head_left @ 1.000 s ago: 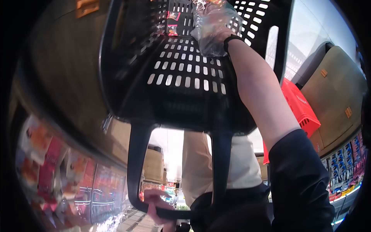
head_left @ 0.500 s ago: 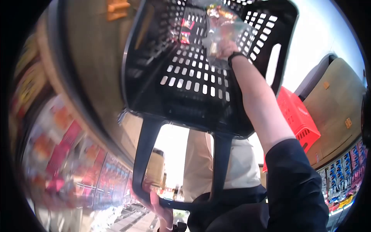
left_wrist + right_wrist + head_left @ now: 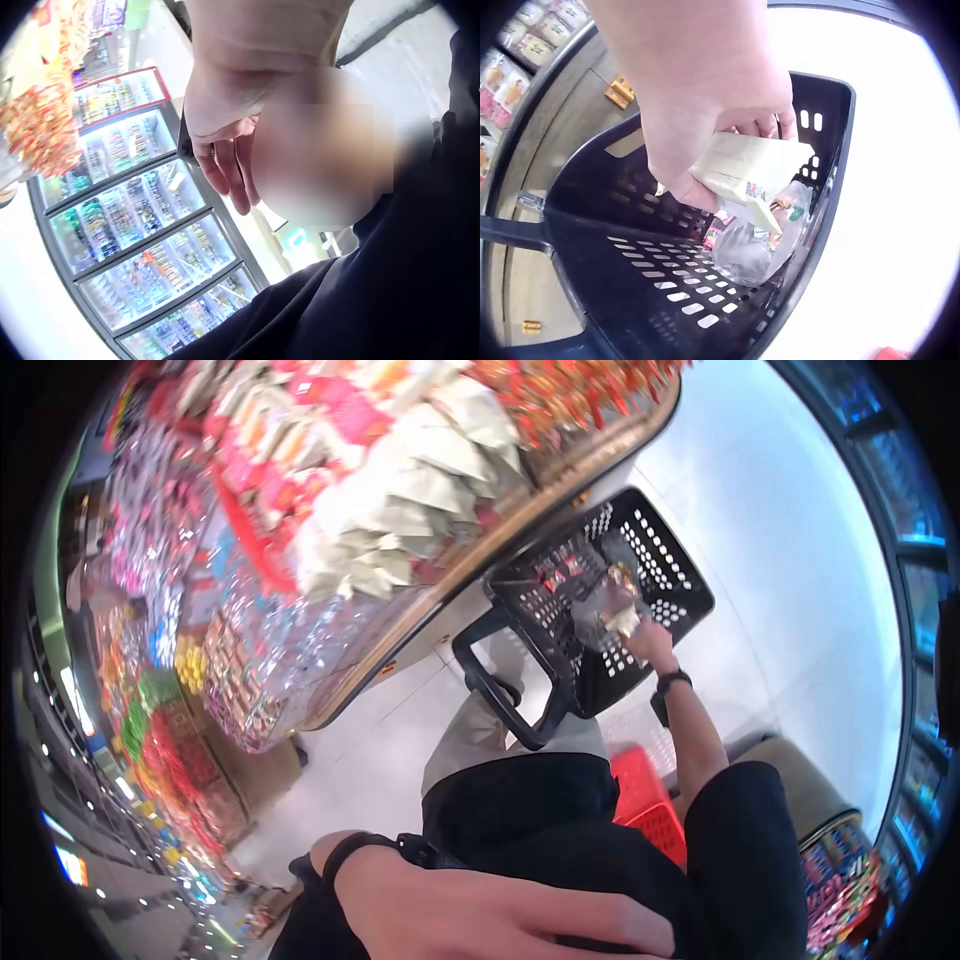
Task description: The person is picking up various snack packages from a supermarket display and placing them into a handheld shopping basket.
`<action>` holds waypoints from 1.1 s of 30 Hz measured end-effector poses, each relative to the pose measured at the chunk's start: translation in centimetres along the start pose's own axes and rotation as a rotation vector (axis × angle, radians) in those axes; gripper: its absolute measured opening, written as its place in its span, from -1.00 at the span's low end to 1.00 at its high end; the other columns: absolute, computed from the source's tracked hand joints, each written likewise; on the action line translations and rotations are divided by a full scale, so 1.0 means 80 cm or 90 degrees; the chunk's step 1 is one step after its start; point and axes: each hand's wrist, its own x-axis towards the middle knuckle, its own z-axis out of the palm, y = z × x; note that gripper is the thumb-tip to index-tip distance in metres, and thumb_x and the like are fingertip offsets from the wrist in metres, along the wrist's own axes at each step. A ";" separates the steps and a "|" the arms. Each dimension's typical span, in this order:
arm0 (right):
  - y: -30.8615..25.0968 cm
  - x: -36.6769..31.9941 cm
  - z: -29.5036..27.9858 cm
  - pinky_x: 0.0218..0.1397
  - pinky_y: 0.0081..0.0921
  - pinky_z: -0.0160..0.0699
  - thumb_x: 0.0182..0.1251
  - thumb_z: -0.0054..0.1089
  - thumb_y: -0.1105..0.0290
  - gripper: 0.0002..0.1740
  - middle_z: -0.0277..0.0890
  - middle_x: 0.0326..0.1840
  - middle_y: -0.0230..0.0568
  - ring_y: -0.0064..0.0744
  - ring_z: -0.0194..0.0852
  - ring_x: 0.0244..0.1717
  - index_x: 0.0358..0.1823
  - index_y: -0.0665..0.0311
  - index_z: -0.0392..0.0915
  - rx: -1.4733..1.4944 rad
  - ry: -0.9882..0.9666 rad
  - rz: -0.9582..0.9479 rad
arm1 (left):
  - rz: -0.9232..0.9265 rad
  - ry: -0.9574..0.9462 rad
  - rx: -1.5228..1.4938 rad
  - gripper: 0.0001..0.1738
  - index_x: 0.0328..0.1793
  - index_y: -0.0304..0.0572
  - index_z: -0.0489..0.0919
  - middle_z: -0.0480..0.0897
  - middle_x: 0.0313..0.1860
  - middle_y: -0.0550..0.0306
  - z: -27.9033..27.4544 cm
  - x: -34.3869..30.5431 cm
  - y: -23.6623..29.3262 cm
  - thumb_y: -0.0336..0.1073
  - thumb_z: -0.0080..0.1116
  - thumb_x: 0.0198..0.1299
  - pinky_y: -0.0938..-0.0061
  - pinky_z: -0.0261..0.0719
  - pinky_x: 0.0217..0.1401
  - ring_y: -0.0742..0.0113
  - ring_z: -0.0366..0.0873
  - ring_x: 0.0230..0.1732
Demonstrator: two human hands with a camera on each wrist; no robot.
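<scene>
My right hand reaches down into a black shopping basket. In the right wrist view it grips a cream-coloured packet, thumb on one side and fingers on the other. Beneath the packet lies a clear plastic bag with colourful contents. Small pink-and-red packets lie elsewhere in the basket. My left hand is in front of my dark top, away from the basket handle, with its fingers loosely extended and nothing held. The left wrist view is partly blurred.
A display counter with cream packets and other wrapped goods runs along the basket's left. A red basket stands by my right side. Lit refrigerated shelves appear in the left wrist view.
My left hand has left the basket's handle and come up before my body. My right hand stays in the basket. The head view has swung, bringing the display counter into sight.
</scene>
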 end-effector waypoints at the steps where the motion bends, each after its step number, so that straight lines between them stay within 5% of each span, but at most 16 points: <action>1: 0.001 -0.017 -0.007 0.08 -0.09 0.59 0.03 0.32 -0.20 -0.08 0.62 -0.07 0.21 0.13 0.62 0.00 0.18 0.46 0.33 -0.028 0.007 -0.013 | 0.046 0.017 0.006 -0.83 -0.19 -0.15 0.77 0.75 -0.30 0.07 -0.005 0.000 0.019 -0.39 0.18 0.19 0.49 0.52 -0.26 0.28 0.64 -0.40; 4: -0.005 -0.062 -0.034 0.12 -0.11 0.57 -0.04 0.38 -0.07 -0.17 0.62 -0.08 0.18 0.08 0.62 0.01 0.14 0.39 0.35 -0.045 -0.031 0.047 | 0.070 0.036 -0.002 -0.84 -0.24 -0.16 0.77 0.75 -0.29 0.07 -0.030 -0.003 0.064 -0.38 0.19 0.18 0.48 0.52 -0.27 0.30 0.63 -0.43; 9: 0.011 -0.096 -0.037 0.06 -0.10 0.58 -0.02 0.37 -0.14 -0.21 0.63 -0.11 0.18 0.12 0.62 -0.02 0.04 0.37 0.40 -0.082 -0.027 0.010 | 0.151 -0.165 -0.063 -0.81 -0.28 -0.24 0.72 0.73 -0.35 0.03 -0.107 0.014 0.078 -0.35 0.11 0.21 0.42 0.52 -0.28 0.24 0.63 -0.46; 11: -0.003 -0.112 -0.039 0.04 -0.08 0.58 -0.02 0.37 -0.13 -0.20 0.63 -0.13 0.18 0.16 0.62 -0.04 0.04 0.41 0.38 -0.080 0.012 -0.010 | 0.114 -0.102 -0.066 -0.84 -0.25 -0.30 0.69 0.71 -0.35 -0.03 -0.150 -0.016 0.080 -0.41 0.13 0.16 0.40 0.54 -0.28 0.19 0.64 -0.44; 15: -0.076 -0.147 -0.066 0.00 -0.07 0.58 0.01 0.38 -0.01 -0.27 0.63 -0.16 0.22 0.21 0.61 -0.07 0.03 0.42 0.37 0.077 0.138 -0.106 | 0.006 0.029 -0.084 -0.82 -0.19 -0.42 0.62 0.68 -0.37 -0.14 -0.203 -0.078 0.072 -0.53 0.17 0.05 0.37 0.58 -0.28 0.08 0.67 -0.40; 17: -0.122 -0.160 -0.085 0.00 -0.11 0.58 -0.03 0.42 0.13 -0.33 0.63 -0.14 0.22 0.18 0.62 -0.06 0.02 0.40 0.38 0.151 0.177 -0.176 | -0.045 0.079 -0.079 -0.76 -0.15 -0.42 0.67 0.72 -0.25 -0.06 -0.230 -0.097 0.063 -0.67 0.17 0.01 0.46 0.57 -0.21 0.24 0.66 -0.31; 21: -0.257 -0.237 -0.158 0.02 -0.30 0.59 0.04 0.39 0.23 -0.37 0.65 -0.08 0.07 -0.12 0.68 -0.04 0.13 0.38 0.43 0.298 0.182 -0.297 | -0.028 0.091 -0.049 -0.78 -0.14 -0.39 0.67 0.72 -0.26 -0.06 -0.260 -0.116 0.067 -0.64 0.21 0.06 0.42 0.59 -0.14 0.22 0.68 -0.26; 23: -0.323 -0.285 -0.188 0.03 -0.42 0.56 0.14 0.38 0.27 -0.47 0.65 -0.08 -0.10 -0.34 0.64 -0.08 0.09 0.39 0.46 0.374 0.135 -0.386 | -0.025 0.108 -0.047 -0.78 -0.14 -0.38 0.67 0.72 -0.26 -0.04 -0.274 -0.128 0.070 -0.65 0.23 0.05 0.42 0.59 -0.11 0.22 0.68 -0.24; 27: -0.417 -0.353 -0.215 0.06 -0.46 0.53 0.33 0.23 0.29 -0.41 0.61 -0.01 -0.07 -0.37 0.61 -0.02 0.29 0.37 0.25 0.569 -0.018 -0.613 | 0.027 0.149 0.127 -0.77 -0.15 -0.36 0.65 0.71 -0.14 -0.05 -0.300 -0.141 0.064 -0.65 0.28 0.03 0.41 0.56 -0.03 0.24 0.65 -0.13; 29: -0.450 -0.386 -0.233 0.08 -0.47 0.51 0.53 -0.10 0.22 -0.42 0.49 0.18 0.00 -0.35 0.56 0.07 0.42 0.38 0.07 0.675 -0.273 -0.641 | 0.033 0.296 0.330 -0.66 -0.03 -0.31 0.62 0.66 0.02 -0.07 -0.300 -0.140 0.050 -0.56 0.38 0.02 0.41 0.53 0.03 0.21 0.62 -0.02; 30: -0.459 -0.382 -0.228 0.07 -0.46 0.52 0.56 -0.17 0.17 -0.43 0.47 0.20 -0.02 -0.35 0.56 0.07 0.43 0.38 0.08 0.699 -0.358 -0.656 | 0.007 0.325 0.367 -0.43 0.22 -0.26 0.50 0.61 0.10 -0.04 -0.305 -0.142 0.042 -0.47 0.44 0.04 0.40 0.51 0.10 0.26 0.58 0.07; 31: -0.470 -0.380 -0.220 0.06 -0.45 0.54 0.60 -0.25 0.13 -0.43 0.46 0.22 -0.05 -0.35 0.55 0.06 0.44 0.38 0.09 0.720 -0.445 -0.668 | -0.026 0.347 0.281 -0.37 0.28 -0.25 0.43 0.61 0.10 -0.02 -0.306 -0.142 0.041 -0.47 0.43 0.05 0.41 0.52 0.10 0.29 0.58 0.05; 33: -0.513 -0.409 -0.219 0.03 -0.46 0.55 0.63 -0.34 0.07 -0.43 0.49 0.17 -0.12 -0.41 0.56 0.01 0.42 0.36 0.16 0.748 -0.431 -0.643 | -0.092 0.389 0.112 -0.24 0.42 -0.24 0.30 0.61 0.09 0.00 -0.304 -0.140 0.041 -0.45 0.41 0.09 0.43 0.54 0.09 0.34 0.59 0.02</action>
